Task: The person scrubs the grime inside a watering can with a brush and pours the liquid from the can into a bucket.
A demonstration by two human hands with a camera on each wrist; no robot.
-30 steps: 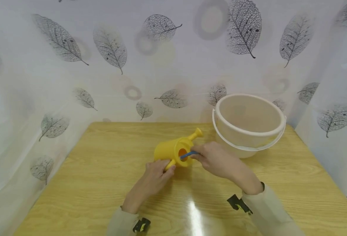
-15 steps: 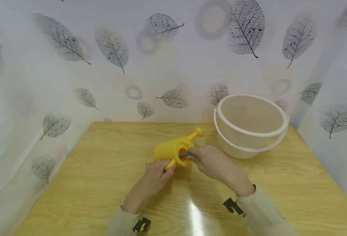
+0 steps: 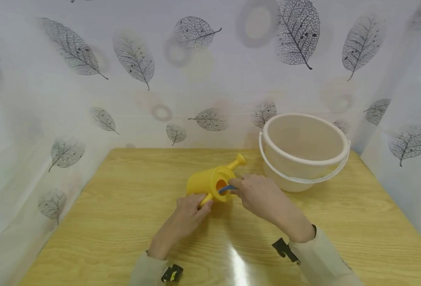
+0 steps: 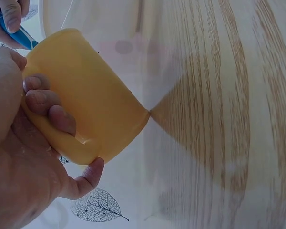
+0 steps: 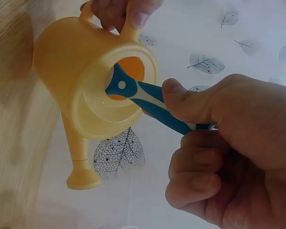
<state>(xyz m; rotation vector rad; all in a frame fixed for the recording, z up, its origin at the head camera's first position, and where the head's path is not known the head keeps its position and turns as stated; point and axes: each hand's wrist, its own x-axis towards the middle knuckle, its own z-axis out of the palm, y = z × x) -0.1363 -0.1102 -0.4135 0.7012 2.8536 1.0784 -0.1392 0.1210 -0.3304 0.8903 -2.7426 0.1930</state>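
A yellow watering can (image 3: 203, 182) is tilted on the table, its round opening facing right and its spout (image 5: 81, 169) pointing away to the back right. My left hand (image 3: 188, 212) grips its handle (image 4: 62, 138), with the fingers wrapped through the loop. At the opening, my right hand (image 3: 258, 194) pinches a slim tool with a blue-and-white handle (image 5: 155, 100) between thumb and fingers. The handle's front end reaches into the opening, and whatever lies beyond it is hidden inside the can. In the left wrist view the can's lower edge meets the tabletop.
A large cream bucket (image 3: 292, 174) with a white bail handle stands at the back right, behind my right hand. The wood-grain table (image 3: 124, 182) ends at a leaf-patterned curtain (image 3: 138, 115), which hangs at the back and both sides.
My right hand has moved slightly left and then a little back, with the blue-and-white tool in the opening. The left hand and the watering can stay nearly still.
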